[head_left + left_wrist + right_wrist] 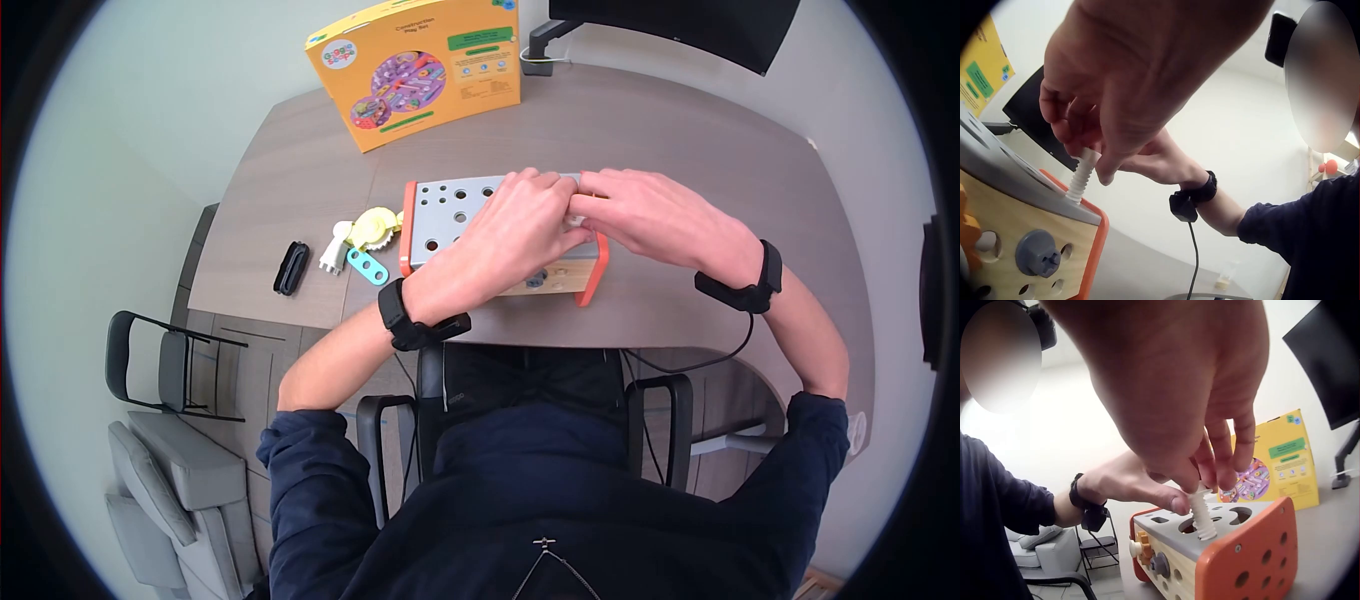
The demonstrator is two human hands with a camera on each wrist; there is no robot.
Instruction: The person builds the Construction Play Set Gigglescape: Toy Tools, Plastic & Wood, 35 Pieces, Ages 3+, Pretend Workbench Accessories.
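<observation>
Wood-toned tabletop [720,130], yellow box [480,90] standing toward its far side. Toy workbench [430,220] in front of the person — white screw [1202,519] standing in its grey top, near the orange end panel [1222,575]. Left hand [510,230] and right hand [655,215] meet there, both pinching its head.

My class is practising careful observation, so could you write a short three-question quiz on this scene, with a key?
1. True or false: the white screw stands in the top of the toy workbench.
2. In the head view, what colour is the holed strip? A) red B) teal C) purple
3. Which stands nearer the monitor: the workbench or the yellow box?

Key: 1. True. 2. B. 3. The yellow box.
</observation>
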